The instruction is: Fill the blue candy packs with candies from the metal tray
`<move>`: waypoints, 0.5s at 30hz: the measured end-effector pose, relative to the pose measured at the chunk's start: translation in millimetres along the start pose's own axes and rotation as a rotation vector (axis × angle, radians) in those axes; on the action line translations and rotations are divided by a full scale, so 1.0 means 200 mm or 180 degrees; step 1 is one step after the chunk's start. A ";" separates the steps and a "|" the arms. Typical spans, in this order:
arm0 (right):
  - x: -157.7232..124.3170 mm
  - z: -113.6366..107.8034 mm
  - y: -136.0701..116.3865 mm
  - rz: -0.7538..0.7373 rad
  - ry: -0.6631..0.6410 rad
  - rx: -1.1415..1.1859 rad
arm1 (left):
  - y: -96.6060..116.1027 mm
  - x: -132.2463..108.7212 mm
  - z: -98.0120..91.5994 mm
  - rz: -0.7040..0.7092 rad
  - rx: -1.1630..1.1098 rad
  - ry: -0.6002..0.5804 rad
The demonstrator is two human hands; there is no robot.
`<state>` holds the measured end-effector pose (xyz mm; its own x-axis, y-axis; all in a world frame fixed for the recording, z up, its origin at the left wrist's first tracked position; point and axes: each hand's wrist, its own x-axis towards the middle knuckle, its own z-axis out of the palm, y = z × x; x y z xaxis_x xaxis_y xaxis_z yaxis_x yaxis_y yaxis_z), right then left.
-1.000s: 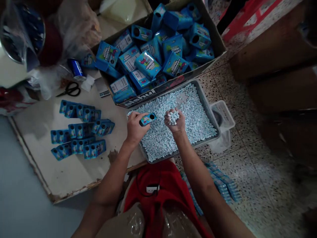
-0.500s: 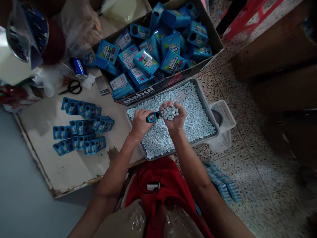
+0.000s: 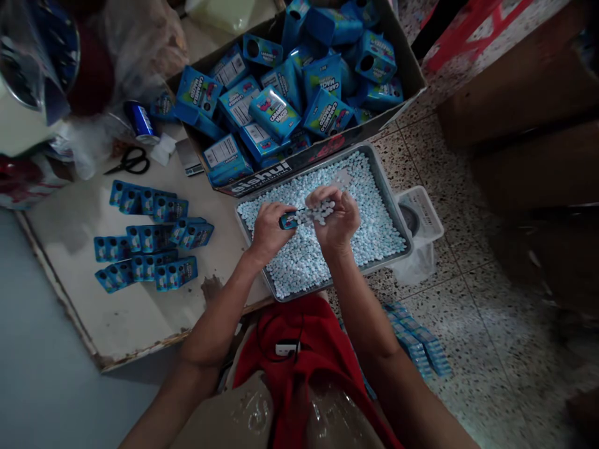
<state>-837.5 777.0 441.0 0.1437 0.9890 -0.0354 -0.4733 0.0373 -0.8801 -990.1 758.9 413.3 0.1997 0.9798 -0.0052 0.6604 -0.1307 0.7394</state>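
Observation:
My left hand is closed round a small blue candy box, its opening turned toward my other hand. Cupped beside it, my right hand holds a heap of pale blue candies. Some of these candies spill from the palm to the mouth of the box. Both hands are above a grey tray filled with the same loose candies. Left of the tray, several small blue boxes stand in rows on the table.
A cardboard carton heaped with blue candy boxes stands behind the tray. Black scissors and a blue can lie at the table's back left. A lidded clear tub is right of the tray. Blue packs are on the floor.
My right hand has tilted toward the box and its fingers have curled. Candies now run across to the box's opening, and the heap in the palm is smaller.

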 end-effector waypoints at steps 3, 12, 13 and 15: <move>-0.02 0.01 0.01 0.0019 -0.0092 0.0182 | -0.01 0.00 0.01 -0.0058 0.0004 0.0154; -0.09 0.02 0.01 0.0093 -0.0246 -0.0380 | -0.04 0.00 -0.01 -0.0141 -0.0024 0.0239; -0.11 -0.02 0.03 0.0028 -0.0153 -0.0535 | -0.06 0.00 -0.02 -0.0175 -0.0046 0.0253; -0.18 -0.14 0.11 -0.0096 0.0052 -0.1217 | -0.09 -0.01 -0.04 -0.0287 -0.0089 0.0361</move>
<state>-828.3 738.2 410.3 0.1680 0.9857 -0.0116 -0.1109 0.0072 -0.9938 -1008.5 761.2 404.7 0.0563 0.9984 0.0026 0.6513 -0.0387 0.7578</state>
